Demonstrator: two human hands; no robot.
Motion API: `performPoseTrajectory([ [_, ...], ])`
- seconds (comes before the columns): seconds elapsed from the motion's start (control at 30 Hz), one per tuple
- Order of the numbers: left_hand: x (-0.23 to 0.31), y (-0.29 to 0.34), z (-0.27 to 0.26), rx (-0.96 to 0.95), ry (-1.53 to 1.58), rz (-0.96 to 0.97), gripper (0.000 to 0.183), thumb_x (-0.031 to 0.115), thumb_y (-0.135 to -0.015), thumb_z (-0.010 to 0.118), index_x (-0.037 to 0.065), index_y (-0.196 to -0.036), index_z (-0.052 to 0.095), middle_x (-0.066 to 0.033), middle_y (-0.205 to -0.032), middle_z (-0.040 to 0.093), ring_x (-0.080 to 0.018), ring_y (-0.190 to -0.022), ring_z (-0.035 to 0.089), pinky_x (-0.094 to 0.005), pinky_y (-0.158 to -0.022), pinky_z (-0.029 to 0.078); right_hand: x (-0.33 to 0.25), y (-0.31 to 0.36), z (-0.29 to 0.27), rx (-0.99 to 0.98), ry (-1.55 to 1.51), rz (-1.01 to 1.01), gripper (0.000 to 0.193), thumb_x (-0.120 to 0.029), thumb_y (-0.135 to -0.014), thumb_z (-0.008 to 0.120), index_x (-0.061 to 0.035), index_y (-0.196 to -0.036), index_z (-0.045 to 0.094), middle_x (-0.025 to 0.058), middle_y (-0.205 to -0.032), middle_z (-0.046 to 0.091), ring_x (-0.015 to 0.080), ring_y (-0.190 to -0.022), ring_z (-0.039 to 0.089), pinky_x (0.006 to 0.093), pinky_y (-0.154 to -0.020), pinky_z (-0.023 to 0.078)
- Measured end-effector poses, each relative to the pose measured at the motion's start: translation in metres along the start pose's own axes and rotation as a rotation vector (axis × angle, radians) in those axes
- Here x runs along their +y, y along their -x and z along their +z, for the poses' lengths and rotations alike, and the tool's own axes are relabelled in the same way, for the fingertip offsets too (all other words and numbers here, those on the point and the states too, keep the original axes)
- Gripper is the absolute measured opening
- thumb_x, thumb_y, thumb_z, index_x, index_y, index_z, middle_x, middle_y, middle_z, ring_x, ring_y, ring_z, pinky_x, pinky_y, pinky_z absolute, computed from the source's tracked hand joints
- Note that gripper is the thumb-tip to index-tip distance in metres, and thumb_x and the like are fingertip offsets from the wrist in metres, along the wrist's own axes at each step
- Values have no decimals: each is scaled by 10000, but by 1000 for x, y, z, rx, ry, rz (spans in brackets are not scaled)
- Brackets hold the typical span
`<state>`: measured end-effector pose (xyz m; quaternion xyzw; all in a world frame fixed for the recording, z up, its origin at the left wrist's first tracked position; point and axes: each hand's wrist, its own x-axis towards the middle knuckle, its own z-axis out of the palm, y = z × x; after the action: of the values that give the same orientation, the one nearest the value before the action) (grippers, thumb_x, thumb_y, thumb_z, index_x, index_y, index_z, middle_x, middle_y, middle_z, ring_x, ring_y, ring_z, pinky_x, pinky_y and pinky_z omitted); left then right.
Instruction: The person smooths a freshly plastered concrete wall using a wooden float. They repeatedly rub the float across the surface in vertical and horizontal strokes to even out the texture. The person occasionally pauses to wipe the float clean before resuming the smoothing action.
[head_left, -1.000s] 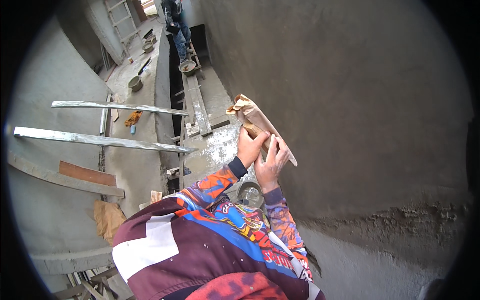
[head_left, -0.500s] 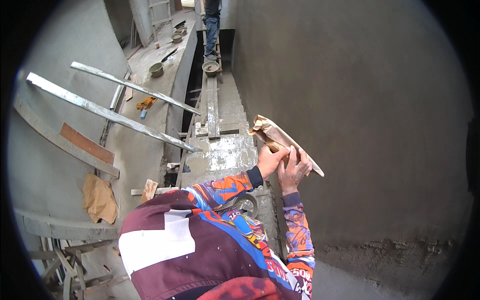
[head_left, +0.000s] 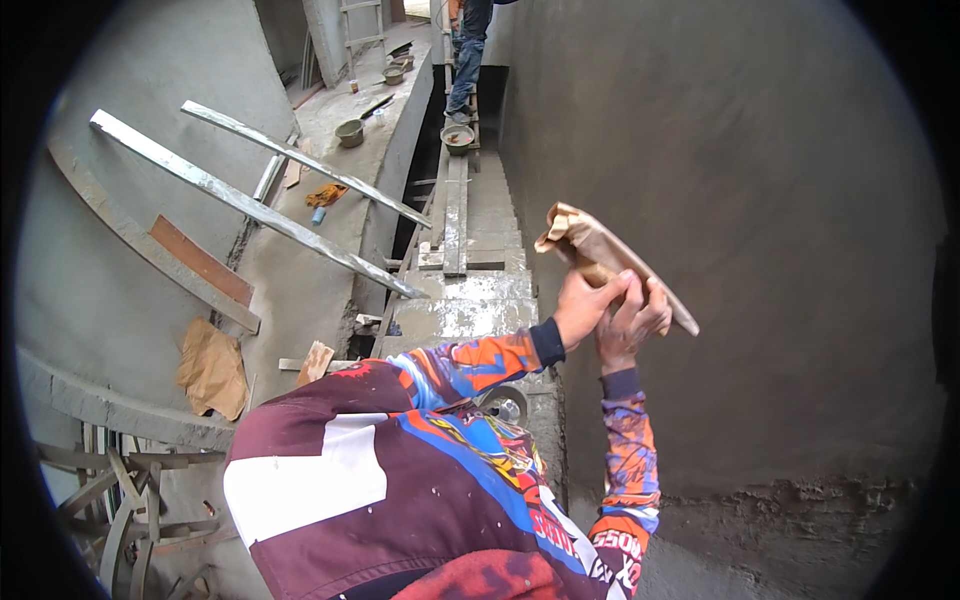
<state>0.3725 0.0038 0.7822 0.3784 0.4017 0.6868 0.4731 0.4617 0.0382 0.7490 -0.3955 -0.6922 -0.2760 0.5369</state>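
Observation:
A long flat float [head_left: 635, 262], seemingly wrapped in brown paper with a crumpled end, lies along the grey plastered wall [head_left: 780, 250]. Its far edge is close to the wall or on it; which, I cannot tell. My left hand [head_left: 580, 308] is closed at the tan handle or fold on its near side. Right beside it, my right hand [head_left: 635, 318] has its fingers bent round the float's lower part. The two hands touch or nearly touch. My fingertips partly hide the float's back.
Below runs a narrow wet concrete ledge [head_left: 480, 315] with planks [head_left: 455, 220] and a mortar bowl [head_left: 457, 138]. Beyond stands another person [head_left: 467, 75] near a ladder. Two long metal-grey bars [head_left: 250, 208] slant across from the left. Brown paper [head_left: 212, 370] lies left; a round container [head_left: 503, 405] sits below my arms.
In the picture, my hands and the float have shifted right and slightly up. The background has shifted right too, so the view has turned. Both hands keep their hold.

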Motion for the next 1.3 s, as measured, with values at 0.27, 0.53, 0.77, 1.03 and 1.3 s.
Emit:
performPoseTrajectory([
  [0.27,62,-18,33,77,-35,382,369,195,-857,723,-16,-1135,606,-96,-1124,658,-166,-1051,619,-327,-926,479,19,-86,3,48,-235,-100,368,-187,-872,676,-37,-1191,568,163,-1218,504,344,-1111,519,463,-928,423],
  [0.53,83,13,18,-63,-336,535,606,196,-762,740,-21,-1270,491,-174,-1199,584,-284,-1147,567,-373,-1001,436,10,-98,-19,34,-397,-20,564,-114,-757,783,-18,-1233,497,165,-1225,522,339,-1144,514,446,-937,449],
  [0.77,87,63,5,-266,-400,562,440,136,-806,697,-13,-1184,528,-152,-1156,586,-267,-1099,584,-382,-978,451,7,-66,-31,35,-992,735,596,-233,-846,744,-11,-1321,461,141,-1259,537,256,-1157,543,398,-929,469],
  [1.03,-1,92,-88,-1128,-441,-122,560,353,-847,753,-26,-1212,562,-135,-1059,662,-228,-976,642,-357,-894,510,38,8,-116,354,-1546,1014,562,-296,-856,590,29,-1310,529,188,-1304,577,354,-1189,573,511,-1004,485],
  [1.3,-137,110,-331,-143,-481,-578,404,346,-945,637,87,-1249,582,-56,-1084,678,-154,-942,655,-294,-791,520,36,63,-147,400,-1054,820,515,-190,-918,595,138,-1302,495,283,-1174,627,333,-929,686,453,-778,603],
])
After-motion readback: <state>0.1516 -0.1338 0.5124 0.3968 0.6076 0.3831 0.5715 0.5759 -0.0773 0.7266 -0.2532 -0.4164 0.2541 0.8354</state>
